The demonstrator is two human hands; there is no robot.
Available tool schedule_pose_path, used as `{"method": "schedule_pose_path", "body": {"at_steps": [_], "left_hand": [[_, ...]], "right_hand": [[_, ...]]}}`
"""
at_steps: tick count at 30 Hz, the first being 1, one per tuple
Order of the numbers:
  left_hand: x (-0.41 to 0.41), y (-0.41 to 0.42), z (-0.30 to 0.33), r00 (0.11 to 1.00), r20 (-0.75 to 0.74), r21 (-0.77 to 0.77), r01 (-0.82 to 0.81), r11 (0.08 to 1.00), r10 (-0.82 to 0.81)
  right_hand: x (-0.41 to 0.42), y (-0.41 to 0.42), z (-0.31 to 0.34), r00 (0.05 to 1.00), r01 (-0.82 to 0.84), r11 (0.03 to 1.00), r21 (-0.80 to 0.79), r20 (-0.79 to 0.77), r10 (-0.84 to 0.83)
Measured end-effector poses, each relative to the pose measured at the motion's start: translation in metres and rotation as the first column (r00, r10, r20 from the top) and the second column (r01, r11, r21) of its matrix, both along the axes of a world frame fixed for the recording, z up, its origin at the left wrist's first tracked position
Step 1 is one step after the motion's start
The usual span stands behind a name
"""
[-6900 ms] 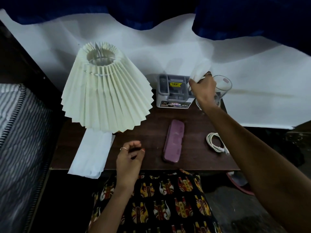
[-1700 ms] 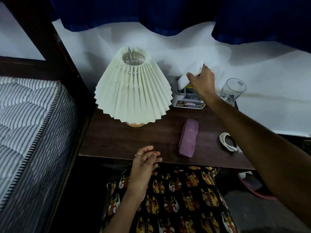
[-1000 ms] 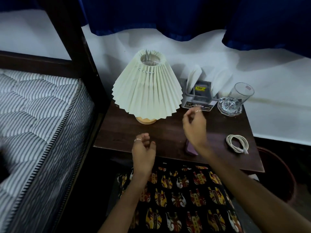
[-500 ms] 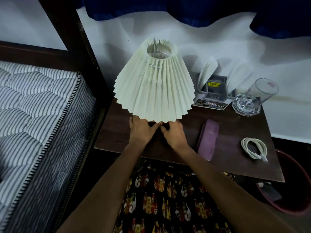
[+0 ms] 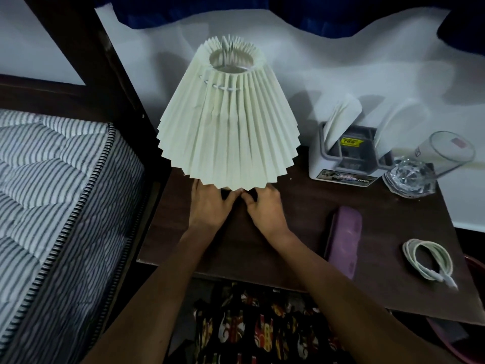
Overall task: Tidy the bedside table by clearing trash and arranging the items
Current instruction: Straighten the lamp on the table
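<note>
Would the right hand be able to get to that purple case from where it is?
Probably yes: the right hand is at the lamp base, and the purple case lies just beside it, with only bare table between.

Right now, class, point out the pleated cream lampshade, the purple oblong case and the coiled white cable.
pleated cream lampshade [image 5: 231,130], head view, middle pleats.
purple oblong case [image 5: 343,239], head view, top face.
coiled white cable [image 5: 420,248], head view, upper loop.

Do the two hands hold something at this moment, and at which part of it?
Both the left hand and right hand reach under the lamp shade toward its base; the shade hides the fingertips, so the grip cannot be told.
</note>
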State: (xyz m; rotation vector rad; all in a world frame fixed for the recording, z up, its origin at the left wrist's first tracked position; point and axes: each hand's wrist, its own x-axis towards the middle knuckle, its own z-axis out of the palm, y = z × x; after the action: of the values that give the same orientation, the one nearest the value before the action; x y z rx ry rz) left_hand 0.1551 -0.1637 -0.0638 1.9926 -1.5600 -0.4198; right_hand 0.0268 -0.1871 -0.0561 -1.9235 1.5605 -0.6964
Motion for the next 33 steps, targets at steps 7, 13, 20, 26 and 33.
{"method": "schedule_pose_path", "body": {"at_steps": [7,13,20,26,33], "left_hand": [[0.008,-0.017,0.009,0.995,0.097,0.108,-0.040,0.993,0.030],[0.012,-0.020,0.004,0.999,-0.021,0.038,-0.046,0.998,0.047],[0.004,-0.003,0.009,0.982,-0.152,0.164,-0.090,0.982,0.116],[-0.047,0.062,0.034,0.949,-0.270,0.259,-0.094,0.961,0.165],[-0.105,0.102,0.047,0.951,-0.308,0.231,0.081,0.970,-0.007]], "right_hand": [[0.012,-0.017,-0.001,0.999,-0.042,0.999,-0.017,-0.014,0.041],[0.015,-0.020,-0.001,0.998,-0.046,0.999,0.014,-0.030,0.047],[0.000,-0.003,0.029,0.994,-0.076,0.961,0.264,0.093,0.054],[-0.068,0.067,0.057,0.987,-0.067,0.992,0.106,0.151,0.050],[-0.136,0.116,0.051,0.949,0.229,0.971,0.067,-0.239,-0.207]]}}
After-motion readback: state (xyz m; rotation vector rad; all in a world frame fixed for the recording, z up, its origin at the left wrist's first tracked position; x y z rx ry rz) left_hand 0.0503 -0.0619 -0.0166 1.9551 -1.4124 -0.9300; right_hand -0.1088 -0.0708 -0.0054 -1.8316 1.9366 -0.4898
